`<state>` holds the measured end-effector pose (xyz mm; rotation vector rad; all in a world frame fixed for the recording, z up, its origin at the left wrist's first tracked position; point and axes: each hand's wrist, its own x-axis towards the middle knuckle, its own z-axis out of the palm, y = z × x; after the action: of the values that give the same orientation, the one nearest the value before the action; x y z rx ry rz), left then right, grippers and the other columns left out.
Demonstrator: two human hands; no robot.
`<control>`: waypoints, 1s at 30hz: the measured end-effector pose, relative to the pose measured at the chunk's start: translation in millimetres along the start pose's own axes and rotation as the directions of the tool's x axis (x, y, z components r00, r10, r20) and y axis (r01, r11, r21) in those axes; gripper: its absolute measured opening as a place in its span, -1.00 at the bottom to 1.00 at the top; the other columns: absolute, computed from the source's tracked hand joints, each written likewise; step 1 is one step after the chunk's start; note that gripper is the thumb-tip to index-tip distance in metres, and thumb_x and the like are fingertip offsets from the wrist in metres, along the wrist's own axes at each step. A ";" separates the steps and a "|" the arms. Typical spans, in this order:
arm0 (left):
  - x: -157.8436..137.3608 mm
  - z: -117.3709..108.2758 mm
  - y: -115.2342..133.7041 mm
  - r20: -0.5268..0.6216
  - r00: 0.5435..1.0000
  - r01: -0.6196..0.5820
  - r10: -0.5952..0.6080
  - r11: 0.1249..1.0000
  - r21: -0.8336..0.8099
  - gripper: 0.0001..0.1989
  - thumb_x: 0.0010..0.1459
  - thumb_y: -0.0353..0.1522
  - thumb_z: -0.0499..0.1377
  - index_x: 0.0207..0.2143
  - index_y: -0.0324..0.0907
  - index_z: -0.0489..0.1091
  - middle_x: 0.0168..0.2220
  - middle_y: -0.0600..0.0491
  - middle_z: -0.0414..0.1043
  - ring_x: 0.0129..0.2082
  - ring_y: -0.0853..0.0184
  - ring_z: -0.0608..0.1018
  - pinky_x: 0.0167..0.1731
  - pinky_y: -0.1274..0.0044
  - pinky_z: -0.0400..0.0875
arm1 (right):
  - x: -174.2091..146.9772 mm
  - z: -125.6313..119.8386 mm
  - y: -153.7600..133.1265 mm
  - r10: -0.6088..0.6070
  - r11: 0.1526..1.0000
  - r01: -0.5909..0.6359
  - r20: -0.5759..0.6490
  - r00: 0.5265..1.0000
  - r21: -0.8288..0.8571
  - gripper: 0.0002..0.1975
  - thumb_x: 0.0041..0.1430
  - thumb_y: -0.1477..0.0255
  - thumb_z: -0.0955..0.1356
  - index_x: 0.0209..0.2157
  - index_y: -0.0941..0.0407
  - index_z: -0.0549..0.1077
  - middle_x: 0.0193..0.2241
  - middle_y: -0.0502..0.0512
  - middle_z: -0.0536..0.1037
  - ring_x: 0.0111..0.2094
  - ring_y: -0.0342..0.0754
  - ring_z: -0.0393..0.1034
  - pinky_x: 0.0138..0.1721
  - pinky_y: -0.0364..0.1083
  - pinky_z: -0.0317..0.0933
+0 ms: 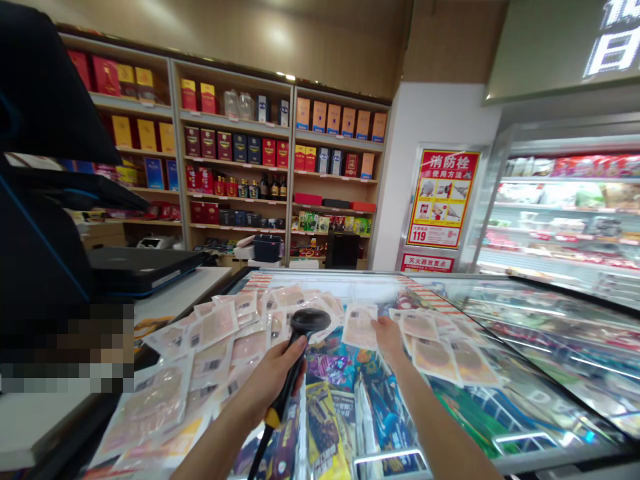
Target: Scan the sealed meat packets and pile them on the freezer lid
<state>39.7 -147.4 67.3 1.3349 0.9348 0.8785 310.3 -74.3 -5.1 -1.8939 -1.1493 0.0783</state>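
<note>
My left hand (280, 373) is wrapped round the handle of a black barcode scanner (309, 320), its head pointing away from me and a cord hanging below. In my right hand (388, 337), thumb and fingers pinch the edge of a flat clear packet (359, 325) with a small barcode label near its top. The packet is just right of the scanner head, over the glass lid of a freezer. To the left lies a spread of similar packets (215, 327), overlapping one another. More packets (435, 350) lie to the right of my right hand.
Under the glass, the chest freezer (505, 400) holds colourful bagged goods (325, 427). At the left, a counter (210, 287) carries a dark device (145, 267) and a dark screen (50, 87). Shelves of boxes (240, 147) line the back wall; a lit display fridge (565, 213) stands right.
</note>
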 end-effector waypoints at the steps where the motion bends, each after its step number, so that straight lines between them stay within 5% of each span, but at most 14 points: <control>1: 0.8 0.8 -0.8 0.002 1.000 -0.001 0.001 1.000 -0.002 -0.60 -0.08 -0.02 0.02 -0.58 -0.21 0.19 -0.71 0.18 0.25 -0.77 0.53 0.25 -0.74 0.66 0.10 | 0.6 -7.4 3.1 0.021 0.998 -0.021 -0.007 1.000 -0.065 -0.77 -0.02 0.38 0.18 -0.45 0.15 0.41 -0.49 0.10 0.51 -0.41 -0.05 0.37 -0.41 -0.16 0.13; 9: 1.3 5.3 -2.4 0.005 1.000 0.006 -0.006 1.000 0.014 -0.59 -0.08 -0.02 0.01 -0.58 -0.21 0.20 -0.71 0.17 0.25 -0.76 0.53 0.24 -0.73 0.65 0.11 | -1.8 -68.7 25.1 0.118 0.845 -0.147 -0.088 0.989 -0.514 -0.70 0.04 0.39 0.12 -0.27 0.09 0.39 -0.36 0.18 0.49 -0.23 0.08 0.33 -0.24 0.04 0.07; 15: 4.5 6.8 -4.6 0.017 1.000 -0.008 0.007 0.999 0.043 -0.58 -0.06 -0.02 -0.01 -0.58 -0.21 0.21 -0.71 0.16 0.25 -0.76 0.52 0.24 -0.73 0.64 0.10 | 2.5 -106.8 62.1 0.246 0.785 -0.270 -0.120 0.962 -0.557 -0.66 0.02 0.44 0.09 -0.29 0.12 0.42 -0.35 0.23 0.48 -0.23 0.11 0.33 -0.25 0.08 0.08; 21: 6.7 11.8 -6.3 0.030 1.000 0.001 -0.002 0.998 0.057 -0.56 -0.07 0.00 -0.01 -0.61 -0.22 0.23 -0.73 0.15 0.23 -0.76 0.51 0.23 -0.72 0.63 0.09 | 1.8 -127.1 92.7 0.300 0.760 -0.407 -0.281 0.911 -0.507 -0.61 -0.01 0.44 0.12 -0.15 0.10 0.37 -0.27 0.25 0.44 -0.18 0.18 0.28 -0.24 0.13 0.08; 26: 5.2 9.9 -6.2 0.007 1.000 -0.007 0.007 0.999 0.048 -0.56 -0.08 0.00 -0.01 -0.61 -0.22 0.22 -0.75 0.16 0.23 -0.77 0.51 0.23 -0.72 0.63 0.08 | -10.6 -103.5 64.1 -0.033 0.797 -0.166 -0.317 0.948 -0.580 -0.63 0.04 0.46 0.11 -0.12 0.10 0.34 -0.12 0.19 0.36 -0.10 0.11 0.18 -0.19 0.09 0.06; 30: 4.2 6.0 -6.3 -0.023 1.000 0.011 -0.010 0.999 0.052 -0.55 -0.08 0.01 -0.02 -0.60 -0.22 0.22 -0.75 0.15 0.23 -0.76 0.50 0.24 -0.72 0.63 0.09 | -20.2 -68.0 39.2 -0.257 0.699 0.209 0.033 0.966 -0.684 -0.64 0.06 0.35 0.14 -0.09 0.00 0.31 0.04 0.11 0.21 0.05 0.09 -0.02 -0.07 0.14 -0.06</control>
<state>46.8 -146.1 60.8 1.3659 0.9881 0.8679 357.0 -140.4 0.3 -2.3287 -1.4980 -0.6389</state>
